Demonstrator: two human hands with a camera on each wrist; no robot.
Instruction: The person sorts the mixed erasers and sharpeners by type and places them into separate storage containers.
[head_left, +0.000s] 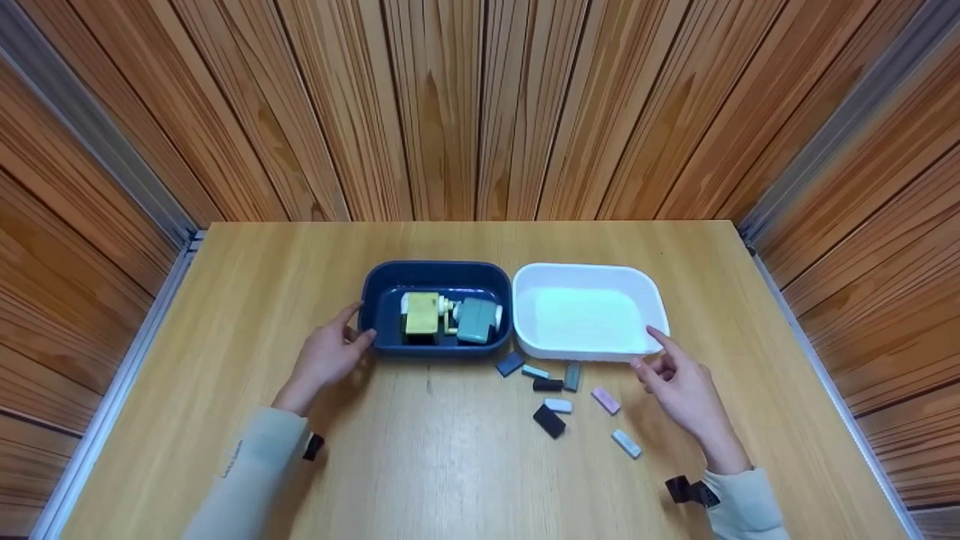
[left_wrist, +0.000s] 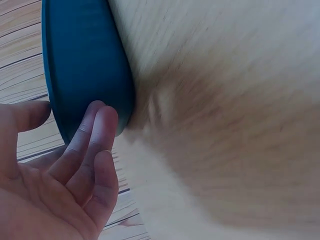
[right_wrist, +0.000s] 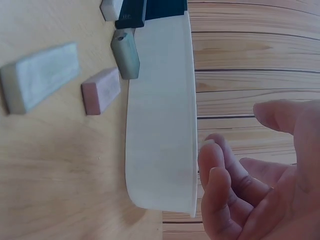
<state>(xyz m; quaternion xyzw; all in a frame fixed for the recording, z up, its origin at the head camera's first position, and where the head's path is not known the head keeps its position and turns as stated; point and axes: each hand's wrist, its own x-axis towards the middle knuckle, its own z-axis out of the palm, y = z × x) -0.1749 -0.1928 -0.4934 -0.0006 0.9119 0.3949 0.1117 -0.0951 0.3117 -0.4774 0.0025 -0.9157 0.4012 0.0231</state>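
Observation:
My left hand (head_left: 330, 356) is at the left end of a dark blue tub (head_left: 439, 350). In the left wrist view, its fairly straight fingers (left_wrist: 104, 127) lie against the tub's outer wall, with the thumb by the rim. Inside the tub sit a yellow boxy item (head_left: 421, 313) and a teal boxy item (head_left: 477, 321), with pale knob-like parts between them. My right hand (head_left: 682, 382) is by the front right corner of a white tub (head_left: 585, 354), fingers relaxed and holding nothing. In the right wrist view the fingertips are close beside its rim.
Several small rectangular blocks lie on the table (head_left: 435, 465) before the tubs, among them a pink block (head_left: 606, 400), a black block (head_left: 550, 421), a light blue block (head_left: 626, 444) and a dark blue block (head_left: 510, 364). Wood-panelled walls (head_left: 480, 112) enclose the table's back and sides.

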